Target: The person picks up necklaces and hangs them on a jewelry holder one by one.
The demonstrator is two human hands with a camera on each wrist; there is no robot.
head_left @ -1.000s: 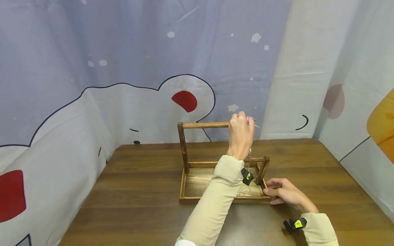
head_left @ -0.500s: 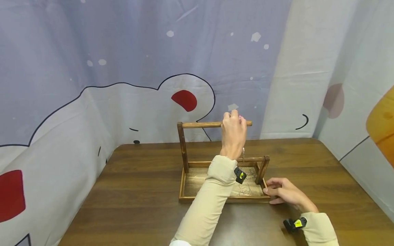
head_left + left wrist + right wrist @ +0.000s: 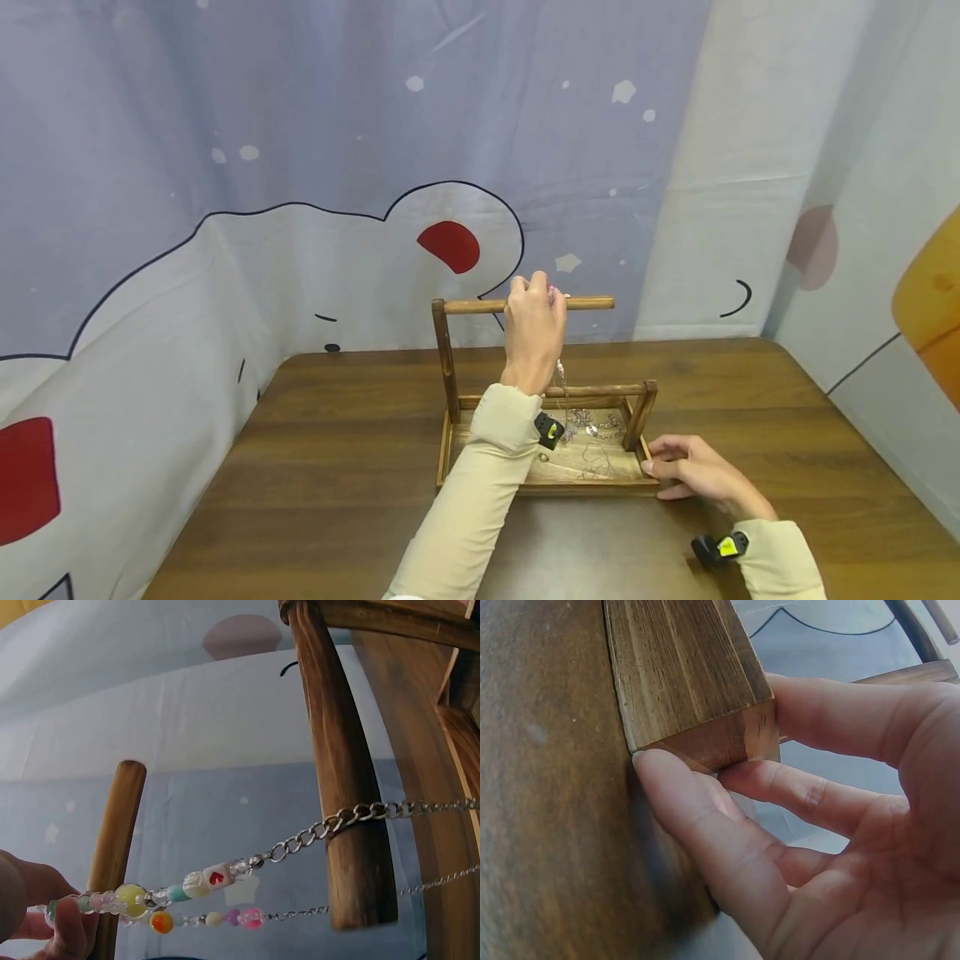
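With fingertips pressed together, the left hand (image 3: 534,335) pinched a beaded chain (image 3: 217,876) by the upper bar (image 3: 592,302), looped or not I couldn't tell. Toward five o'clock, loose chains (image 3: 592,430) lay apparently unhung inside the tray (image 3: 615,490), the right hand (image 3: 701,471) gripping its four-o'clock corner.

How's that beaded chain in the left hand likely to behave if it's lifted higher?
The beaded chain will probably flop, since it's small metal links and strung beads. Its glossy, rounded beads may slip in the left hand. It looks fairly light, given the thin, open links.
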